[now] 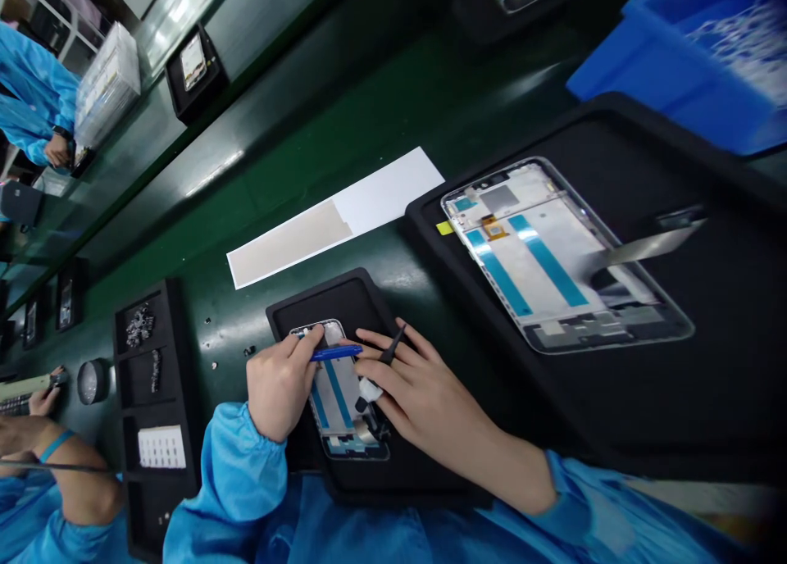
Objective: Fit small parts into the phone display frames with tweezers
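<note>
"So, what's nearest?"
"The device frame (337, 400), in a small black tray (362, 302) between the left hand (279, 384) and right hand (424, 400). Its long axis slants away from the body, far end leaning left, under the left fingers."
"The hands?"
"The right, fingers spread, has a black pointed tool (393, 347) between them. The left bends beside a blue stick (337, 352); whether it grips that, I cannot tell."
"Farther?"
"Right of the right hand, a larger frame (557, 244); beyond both, a pale strip (335, 220)."
</note>
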The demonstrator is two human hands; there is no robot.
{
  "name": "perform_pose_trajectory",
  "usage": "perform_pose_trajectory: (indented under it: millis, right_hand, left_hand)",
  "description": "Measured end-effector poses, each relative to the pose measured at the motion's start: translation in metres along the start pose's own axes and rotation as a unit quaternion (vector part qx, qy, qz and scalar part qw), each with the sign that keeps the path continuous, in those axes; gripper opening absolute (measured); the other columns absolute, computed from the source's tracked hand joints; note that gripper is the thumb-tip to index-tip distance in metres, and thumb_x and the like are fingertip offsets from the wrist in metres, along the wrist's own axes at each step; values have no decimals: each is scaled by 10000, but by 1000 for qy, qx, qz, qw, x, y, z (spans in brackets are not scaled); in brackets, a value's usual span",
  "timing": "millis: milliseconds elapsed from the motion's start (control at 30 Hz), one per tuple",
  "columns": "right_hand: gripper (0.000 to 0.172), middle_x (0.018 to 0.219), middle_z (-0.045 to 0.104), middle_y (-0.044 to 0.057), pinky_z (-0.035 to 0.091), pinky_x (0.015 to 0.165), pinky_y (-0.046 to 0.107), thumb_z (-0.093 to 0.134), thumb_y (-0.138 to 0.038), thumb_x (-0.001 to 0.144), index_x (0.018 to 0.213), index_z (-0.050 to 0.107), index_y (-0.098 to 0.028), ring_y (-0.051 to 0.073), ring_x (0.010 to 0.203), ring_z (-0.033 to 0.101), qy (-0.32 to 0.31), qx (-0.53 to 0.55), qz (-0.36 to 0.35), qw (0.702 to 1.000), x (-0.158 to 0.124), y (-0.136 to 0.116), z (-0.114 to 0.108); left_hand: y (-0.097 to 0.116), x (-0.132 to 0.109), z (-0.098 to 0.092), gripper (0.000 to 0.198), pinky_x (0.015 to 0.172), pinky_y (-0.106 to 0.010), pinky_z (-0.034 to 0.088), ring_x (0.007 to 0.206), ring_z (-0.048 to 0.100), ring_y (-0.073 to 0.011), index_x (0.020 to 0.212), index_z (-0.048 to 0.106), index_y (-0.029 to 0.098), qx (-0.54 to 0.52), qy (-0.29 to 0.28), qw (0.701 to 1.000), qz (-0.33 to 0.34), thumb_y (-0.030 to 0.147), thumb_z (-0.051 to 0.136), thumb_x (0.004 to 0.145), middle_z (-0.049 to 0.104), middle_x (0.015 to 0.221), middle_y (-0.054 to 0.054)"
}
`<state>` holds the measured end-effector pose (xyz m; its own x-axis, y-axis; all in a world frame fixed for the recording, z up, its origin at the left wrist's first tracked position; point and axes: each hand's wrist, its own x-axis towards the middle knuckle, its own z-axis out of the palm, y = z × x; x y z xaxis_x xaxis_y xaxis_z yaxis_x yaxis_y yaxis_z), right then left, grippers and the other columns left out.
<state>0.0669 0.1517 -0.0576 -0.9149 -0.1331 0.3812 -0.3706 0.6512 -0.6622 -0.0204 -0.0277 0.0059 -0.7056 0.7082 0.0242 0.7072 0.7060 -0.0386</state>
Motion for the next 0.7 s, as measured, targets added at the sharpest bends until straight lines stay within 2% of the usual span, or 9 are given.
perform_pose_trajectory:
  millis: [267,367,433,500,533,600,700]
  right_hand:
    - [294,1056,721,99,399,1040,632,388,-27,880,1006,597,-189,297,1179,609,25,20,2,999,0,1,5]
    - [262,1044,731,65,409,1049,602,418,-40,907,1002,587,-216,283,1112,651,79,54,-1,995,-3,-1,-1]
    - [235,936,741,41,501,980,502,453,-80,950,1065,590,-233,243,940,708,119,97,15,988,-6,-3,-9]
    - [225,834,722,37,590,769,365,462,-171,995,1156,605,-239,194,716,703,131,147,57,979,-7,-6,-18]
    - [241,806,707,39,589,654,315,452,-223,1013,1192,613,-236,174,631,675,127,173,84,973,-5,-7,-21]
    - [292,810,693,48,559,522,269,427,-306,1033,1222,633,-223,152,562,640,112,220,135,960,3,-9,-24]
    - [298,868,708,53,567,518,260,444,-343,1026,1173,667,-211,158,610,666,95,255,171,947,23,-8,-19]
  left_hand:
    - [0,5,-3,407,523,-246,480,670,690,-170,1186,667,257,-9,-65,998,-22,101,661,811,738,867,-7]
    - [-2,1,2,419,543,-240,508,709,709,-179,1188,672,286,-40,-66,995,-56,106,662,810,754,921,-5]
    - [-3,-5,6,436,597,-235,543,767,727,-176,1205,660,296,-90,-41,992,-81,87,628,824,763,959,3]
    - [-3,-14,9,430,692,-237,575,859,736,-172,1212,650,276,-154,18,982,-104,68,581,841,764,1024,-8]
    - [-3,-19,11,413,734,-241,583,895,736,-170,1203,650,261,-183,50,975,-112,63,557,852,762,1047,-18]
    - [0,-29,14,361,771,-245,589,910,736,-166,1160,664,238,-217,93,964,-123,66,520,877,764,1041,-30]
    - [5,-39,19,305,740,-235,595,845,743,-157,1112,682,221,-220,95,964,-115,91,504,901,770,978,-32]
